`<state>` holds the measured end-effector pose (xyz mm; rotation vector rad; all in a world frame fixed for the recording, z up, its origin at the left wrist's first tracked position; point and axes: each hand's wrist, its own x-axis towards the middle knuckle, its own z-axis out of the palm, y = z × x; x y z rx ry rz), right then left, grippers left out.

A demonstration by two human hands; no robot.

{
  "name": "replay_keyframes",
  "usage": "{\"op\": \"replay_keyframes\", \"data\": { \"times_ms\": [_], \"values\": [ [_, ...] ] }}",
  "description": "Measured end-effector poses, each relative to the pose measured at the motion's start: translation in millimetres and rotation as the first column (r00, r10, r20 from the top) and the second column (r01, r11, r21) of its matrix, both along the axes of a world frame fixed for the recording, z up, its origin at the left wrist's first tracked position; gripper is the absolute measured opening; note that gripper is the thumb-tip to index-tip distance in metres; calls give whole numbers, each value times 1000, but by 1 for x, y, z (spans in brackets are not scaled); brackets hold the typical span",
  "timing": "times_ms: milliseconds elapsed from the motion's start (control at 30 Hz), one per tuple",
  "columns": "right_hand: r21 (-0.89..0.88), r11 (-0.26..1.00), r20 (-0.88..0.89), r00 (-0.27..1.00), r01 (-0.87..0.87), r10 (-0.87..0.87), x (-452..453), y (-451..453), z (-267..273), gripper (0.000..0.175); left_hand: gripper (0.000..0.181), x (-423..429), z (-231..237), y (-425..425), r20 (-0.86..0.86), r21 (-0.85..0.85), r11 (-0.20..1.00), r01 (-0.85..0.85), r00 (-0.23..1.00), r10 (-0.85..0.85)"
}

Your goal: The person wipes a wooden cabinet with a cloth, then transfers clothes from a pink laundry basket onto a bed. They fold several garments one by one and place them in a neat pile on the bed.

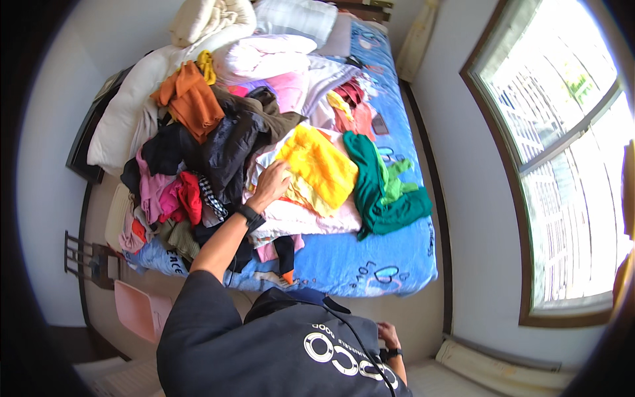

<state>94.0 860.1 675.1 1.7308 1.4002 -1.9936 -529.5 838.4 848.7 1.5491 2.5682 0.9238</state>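
Note:
My left hand (272, 184), with a black band on the wrist, reaches over the bed to the left edge of a folded yellow cloth (317, 166). Its fingertips are at the cloth's edge; whether they pinch it cannot be made out. The yellow cloth lies on a paler yellow piece (308, 192) atop light pink fabric (302, 218). To the right of the stack a dark green garment (369, 208) lies beside a light green one (397, 181). My right hand (389, 335) hangs low by my side, partly hidden by my shirt, nearest to my hip.
A blue patterned bedsheet (332, 265) covers the bed. Left of the stack are heaped dark clothes (230, 144), an orange garment (193, 101) and red clothing (189, 196). A phone (380, 124) lies near the right edge. A pink bin (139, 310) stands on the floor. A window (560, 149) is at right.

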Motion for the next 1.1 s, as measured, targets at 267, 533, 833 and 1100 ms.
{"op": "replay_keyframes", "data": {
  "times_ms": [267, 533, 833, 1100],
  "values": [
    [28, 999, 122, 992, 28, -31, 15, 79, 5, 32, 65, -63, 37, 134, -565, -382, 924, -21, 796, -216],
    [97, 987, -1, 992, -127, 128, 7, 156, 30, 35, 38, -66, -41, 154, -492, -575, 792, -206, 860, -134],
    [64, 971, 125, 968, -229, 220, 42, 237, -1, 30, 34, 21, 1, 143, -592, -610, 780, -141, 735, -331],
    [166, 851, 99, 867, -498, 488, -6, 334, -33, 31, 39, -26, 118, 181, -387, -477, 805, -351, 907, 166]
  ]
}}
